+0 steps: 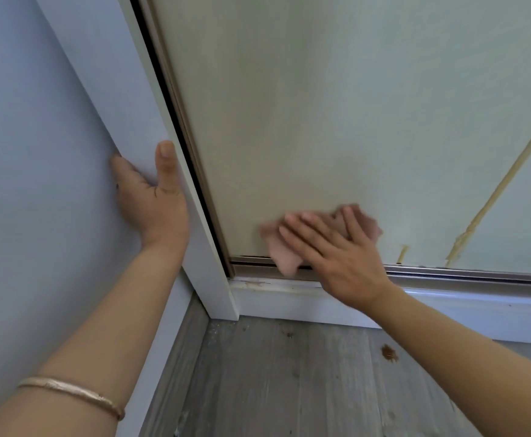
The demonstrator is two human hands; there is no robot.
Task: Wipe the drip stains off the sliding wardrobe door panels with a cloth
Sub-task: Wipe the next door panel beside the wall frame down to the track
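Risk 1: the crumpled pink cloth [284, 257] is overhanging the bottom metal rail [466, 274] of the pale cream sliding wardrobe door panel [289, 121]. A downward stroke could be snagging the loose corner in the track.

Risk 2: yellowish drip streaks [491, 197] are running diagonally down the panel, well to the right of the cloth. Judgement: these are not yet reached; wiping across them with a soiled cloth could be smearing rather than lifting.

Risk 3: pushing hard on a sliding panel could be shifting it along its track; the left hand's brace may be guarding against body sway only, not panel travel.

Right hand [336, 247]: fingers [302, 227] are lying straight and slightly spread, palm pressing the cloth flat against the lower panel, just above the rail. No curl round the cloth; motion blur on cloth and fingertips.

Left hand [153, 197]: resting on the white door frame [191, 216], thumb lying extended up its front face, fingers wrapping behind the edge against the light blue wall [37, 152]; their degree of curl is mostly hidden.
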